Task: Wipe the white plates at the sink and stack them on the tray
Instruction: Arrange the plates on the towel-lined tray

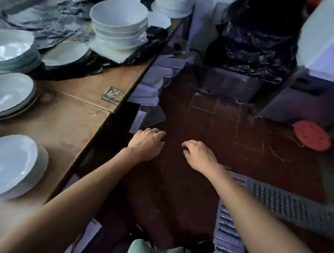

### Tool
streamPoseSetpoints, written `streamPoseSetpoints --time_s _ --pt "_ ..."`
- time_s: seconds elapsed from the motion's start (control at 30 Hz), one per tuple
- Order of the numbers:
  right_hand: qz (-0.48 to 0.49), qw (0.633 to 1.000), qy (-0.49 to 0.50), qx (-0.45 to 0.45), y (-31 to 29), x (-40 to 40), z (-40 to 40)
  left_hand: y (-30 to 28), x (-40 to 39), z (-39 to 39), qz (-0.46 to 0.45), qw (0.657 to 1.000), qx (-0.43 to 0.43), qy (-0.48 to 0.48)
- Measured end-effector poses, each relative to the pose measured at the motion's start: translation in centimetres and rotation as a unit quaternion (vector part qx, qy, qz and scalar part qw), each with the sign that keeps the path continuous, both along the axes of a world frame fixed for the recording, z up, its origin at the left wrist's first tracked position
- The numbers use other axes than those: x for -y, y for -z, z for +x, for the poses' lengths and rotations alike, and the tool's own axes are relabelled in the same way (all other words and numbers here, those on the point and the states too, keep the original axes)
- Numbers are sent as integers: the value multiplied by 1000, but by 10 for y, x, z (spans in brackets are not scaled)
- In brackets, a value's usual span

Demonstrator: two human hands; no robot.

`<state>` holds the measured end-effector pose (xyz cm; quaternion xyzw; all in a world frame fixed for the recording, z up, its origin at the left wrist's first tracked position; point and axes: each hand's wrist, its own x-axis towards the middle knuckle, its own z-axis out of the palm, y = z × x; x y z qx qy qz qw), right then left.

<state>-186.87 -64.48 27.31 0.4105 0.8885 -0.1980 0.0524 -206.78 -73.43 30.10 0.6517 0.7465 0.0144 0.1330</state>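
While both bare arms reach over the dark scuffed floor [211,129] | left hand [147,144] fingers loosely curled, empty | right hand [199,155] likewise | glossy white ceramic plates [7,167] stacked at 9 o'clock on brown wooden table [80,121]

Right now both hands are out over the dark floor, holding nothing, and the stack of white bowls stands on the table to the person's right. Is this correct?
Not quite. The stack of white bowls stands on the wooden table to the person's left, not right, as the head view shows. The rest holds: the left hand and the right hand are out over the dark floor, holding nothing.
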Motion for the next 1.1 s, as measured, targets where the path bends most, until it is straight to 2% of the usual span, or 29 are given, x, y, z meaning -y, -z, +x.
streamPoseSetpoints --time_s 0.27,0.5,0.57,0.7,0.9,1.1 --pt "13 981 188 38 -3 -20 262 -7 -109 249 -17 972 2 233" --pt "30 943 330 24 -31 -7 465 -34 -161 460 20 926 -35 376" --pt "24 932 362 4 -34 3 498 -35 -168 500 17 913 -41 405" --pt "21 886 463 -14 -34 48 591 -33 -168 621 10 858 -53 511" --pt "10 792 610 -17 -18 119 698 -14 -143 774 12 761 -43 647" --pt "-25 719 693 -29 2 151 790 19 -144 894 -31 712 -44 700"
